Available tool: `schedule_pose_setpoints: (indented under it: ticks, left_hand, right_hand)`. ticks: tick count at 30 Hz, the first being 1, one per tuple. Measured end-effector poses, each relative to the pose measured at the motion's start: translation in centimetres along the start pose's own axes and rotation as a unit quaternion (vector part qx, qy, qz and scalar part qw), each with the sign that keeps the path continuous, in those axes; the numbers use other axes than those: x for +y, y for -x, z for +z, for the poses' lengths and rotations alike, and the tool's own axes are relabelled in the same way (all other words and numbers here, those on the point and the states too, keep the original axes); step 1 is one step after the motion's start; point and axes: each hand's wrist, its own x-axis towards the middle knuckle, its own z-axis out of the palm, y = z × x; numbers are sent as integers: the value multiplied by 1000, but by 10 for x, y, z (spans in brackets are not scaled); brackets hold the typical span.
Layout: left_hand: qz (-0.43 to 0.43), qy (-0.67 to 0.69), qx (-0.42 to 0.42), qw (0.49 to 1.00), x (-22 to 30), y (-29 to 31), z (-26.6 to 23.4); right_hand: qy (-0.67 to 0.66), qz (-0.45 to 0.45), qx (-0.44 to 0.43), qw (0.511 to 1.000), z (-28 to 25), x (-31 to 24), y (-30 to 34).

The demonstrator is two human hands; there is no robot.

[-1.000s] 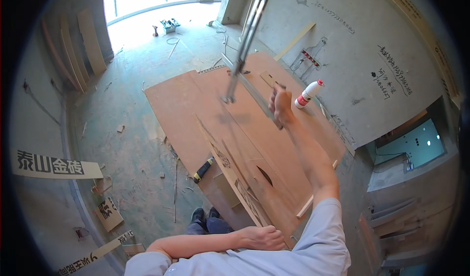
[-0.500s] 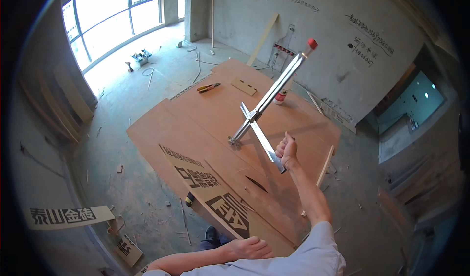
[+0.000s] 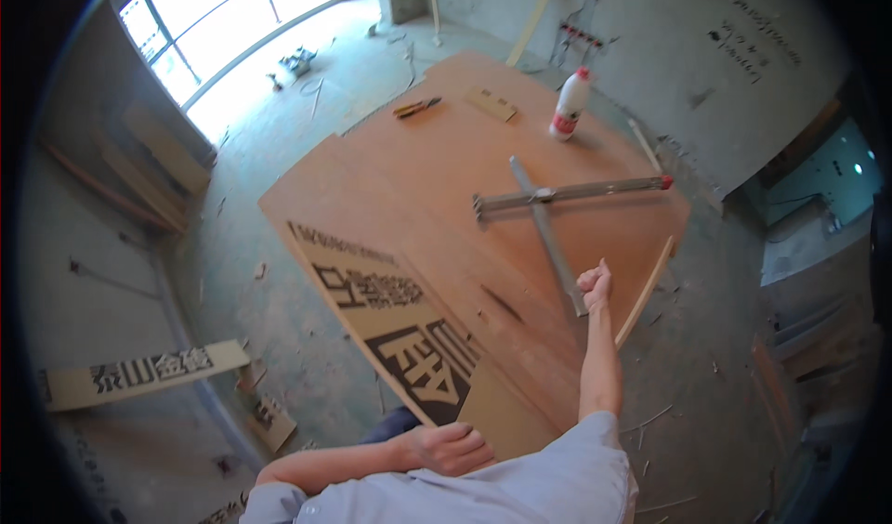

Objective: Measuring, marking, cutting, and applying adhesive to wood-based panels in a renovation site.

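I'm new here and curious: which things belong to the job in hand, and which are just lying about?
Likely in use:
- printed board, in the left hand
- crossed metal tool, beside the right hand; contact unclear
- brown panel below them

Apparently just lying about:
- pliers
- white bottle with red cap
- small tan board

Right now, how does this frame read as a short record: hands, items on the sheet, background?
left hand: closed on the near end of a printed board
right hand: curled beside the near end of a crossed metal tool; contact unclear
on brown sheet: upright white bottle with red cap, pliers, small tan offcut
sheet's right edge: wooden strip
background: window, grey wall
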Motion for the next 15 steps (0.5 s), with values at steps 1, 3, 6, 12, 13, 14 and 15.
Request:
schedule_pose_setpoints:
  ticks: [1,3,6,12,13,14,15]
  left_hand:
    - [0,-2,-12,1000,0,2,-1]
    - [-11,6,-27,1000,-1,0,-4]
    - [-16,16,-50,998,-7,0,-10]
    - [-55,55,-137,987,-37,19,-29]
    - [-45,70,-137,987,-39,20,-27]
    - [-67,54,-180,980,-36,24,-32]
    - [-75,49,-206,975,-35,27,-35]
  right_hand:
    - [15,5,18,1000,-12,4,-2]
    - [31,17,50,998,-33,2,-18]
    - [68,-3,20,997,-48,8,-29]
    - [689,-268,312,597,-85,-45,-21]
    - [646,-354,295,608,-94,-58,-12]
    - [594,-425,242,639,-30,-36,8]
    - [472,-287,168,816,14,-35,42]
